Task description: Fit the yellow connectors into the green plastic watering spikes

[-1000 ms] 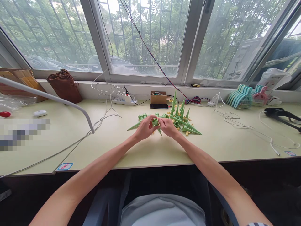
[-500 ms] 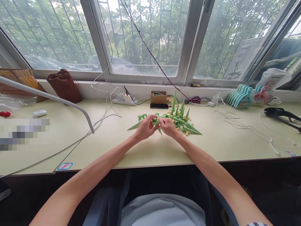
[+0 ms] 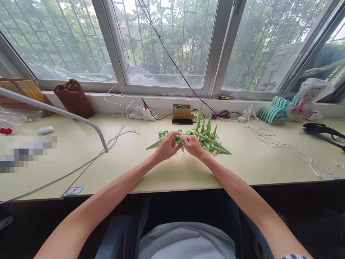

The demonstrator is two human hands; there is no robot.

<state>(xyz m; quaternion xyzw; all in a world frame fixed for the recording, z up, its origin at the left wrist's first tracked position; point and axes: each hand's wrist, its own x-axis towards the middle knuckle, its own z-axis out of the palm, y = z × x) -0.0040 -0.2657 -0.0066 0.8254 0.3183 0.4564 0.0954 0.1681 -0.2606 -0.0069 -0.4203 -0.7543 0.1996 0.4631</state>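
Observation:
In front of me, my left hand (image 3: 167,146) curls its thumb and fingers around a green plastic plant watering spike (image 3: 178,139), whose round open end shows between them. My right hand (image 3: 192,145) is closed and pinches at the same spike's side; what lies exactly under its fingertips is hidden. Just beyond and to the right lies a pile of green watering spikes (image 3: 219,148) with small yellow valves (image 3: 215,152). Several of them, such as one tall spike (image 3: 199,117), point upward. Another spike (image 3: 153,144) lies left of my left hand.
A black phone (image 3: 182,122) leans by a small cardboard box (image 3: 181,112). White cables (image 3: 118,135) and a power strip (image 3: 142,114) are behind on the left. Teal hangers (image 3: 275,110) and black straps (image 3: 323,133) lie right. A grey curved bar (image 3: 81,118) crosses the left foreground.
The held spike has tilted between my fingers, so its open end faces me more and its pointed end shows shorter below. Both hands stay in place.

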